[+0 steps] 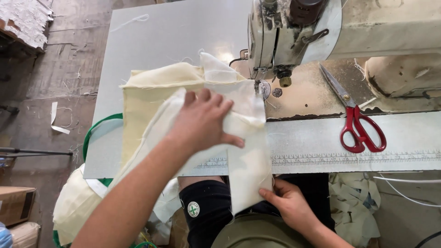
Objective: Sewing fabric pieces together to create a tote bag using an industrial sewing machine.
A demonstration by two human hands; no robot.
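A cream fabric piece (183,87) lies on the grey table (151,41), its white strip (248,170) running from under the sewing machine (317,32) needle down over the table's front edge into the person's lap. The left hand (202,121) lies flat on the fabric just left of the needle, fingers spread and pressing the layers down, nothing gripped. The right hand (287,202), below the table edge, pinches the strip's lower end between thumb and fingers. The two hands are well apart, one above the other along the strip.

A round white-and-green badge (193,209) sits on the black shorts, left of the right hand. Right of the left hand, red-handled scissors (358,124) rest on the machine bed, blades pointing toward the needle. A ruler scale (349,159) is printed along the table's front edge, above the right hand. A brown cardboard box (16,204) stands on the floor far to the left, with more cream cloth (76,202) heaped beside the left forearm.
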